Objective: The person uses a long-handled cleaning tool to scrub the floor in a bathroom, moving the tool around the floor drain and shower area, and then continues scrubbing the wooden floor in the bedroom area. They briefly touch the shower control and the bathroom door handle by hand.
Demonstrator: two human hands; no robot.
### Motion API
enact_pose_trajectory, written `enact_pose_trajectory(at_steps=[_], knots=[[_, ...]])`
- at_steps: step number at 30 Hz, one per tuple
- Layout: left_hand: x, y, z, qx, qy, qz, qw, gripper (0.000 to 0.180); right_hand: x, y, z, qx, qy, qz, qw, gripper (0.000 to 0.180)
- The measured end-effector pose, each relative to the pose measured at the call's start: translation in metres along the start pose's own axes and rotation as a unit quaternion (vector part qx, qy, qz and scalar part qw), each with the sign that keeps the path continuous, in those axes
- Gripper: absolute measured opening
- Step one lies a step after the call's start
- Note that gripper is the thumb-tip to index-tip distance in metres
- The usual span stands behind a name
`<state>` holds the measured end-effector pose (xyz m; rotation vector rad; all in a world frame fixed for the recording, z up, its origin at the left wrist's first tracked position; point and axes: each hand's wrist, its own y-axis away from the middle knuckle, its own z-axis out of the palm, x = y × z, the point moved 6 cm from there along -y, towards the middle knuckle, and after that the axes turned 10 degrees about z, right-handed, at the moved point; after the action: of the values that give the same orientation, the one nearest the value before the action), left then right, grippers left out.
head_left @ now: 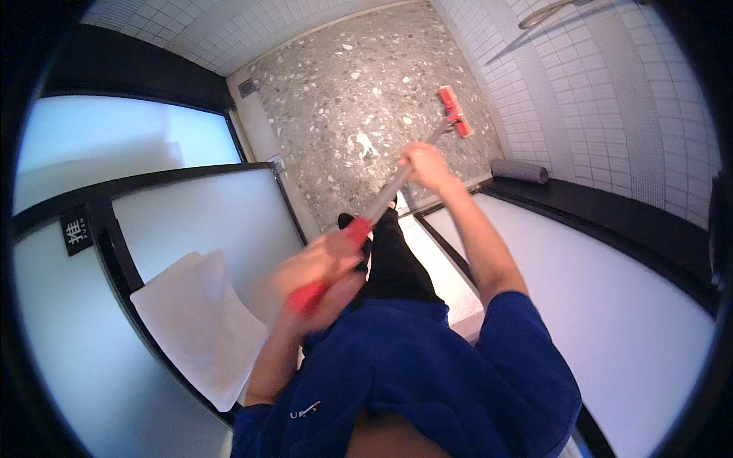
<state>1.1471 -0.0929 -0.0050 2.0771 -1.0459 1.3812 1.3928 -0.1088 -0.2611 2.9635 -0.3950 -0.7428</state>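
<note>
A mop (389, 192) with a grey pole and red grip slants from my waist toward the far right of the speckled stone floor (328, 99). Its narrow red head (456, 113) rests on that floor near the tiled wall. My left hand (327, 263), smeared by motion, is wrapped round the red grip close to my body. Farther along, my right hand (425, 164) is closed round the grey pole, with that arm stretched forward. Below the pole show my black-trousered legs and dark shoes at the doorway.
White tiled walls (595, 99) border the floor. A frosted glass door (206, 214) with a black frame stands at left, a white towel (202, 328) draped over it. At right, a rolled grey towel (519, 171) lies on a black ledge (611, 217). A hose (544, 15) hangs far right.
</note>
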Motion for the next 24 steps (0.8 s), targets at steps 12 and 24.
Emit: enact_pose_trajectory(at_steps=[12,24], knots=[[0.097,0.017,-0.176,0.220,-0.059,0.090,0.970,0.033,-0.258,-0.020,0.052,-0.121,-0.326,-0.105,0.932,0.020],[0.044,-0.099,-0.171,0.054,0.195,0.258,0.945,0.034,-0.126,-0.125,-0.026,-0.115,-0.076,-0.064,0.988,0.012]])
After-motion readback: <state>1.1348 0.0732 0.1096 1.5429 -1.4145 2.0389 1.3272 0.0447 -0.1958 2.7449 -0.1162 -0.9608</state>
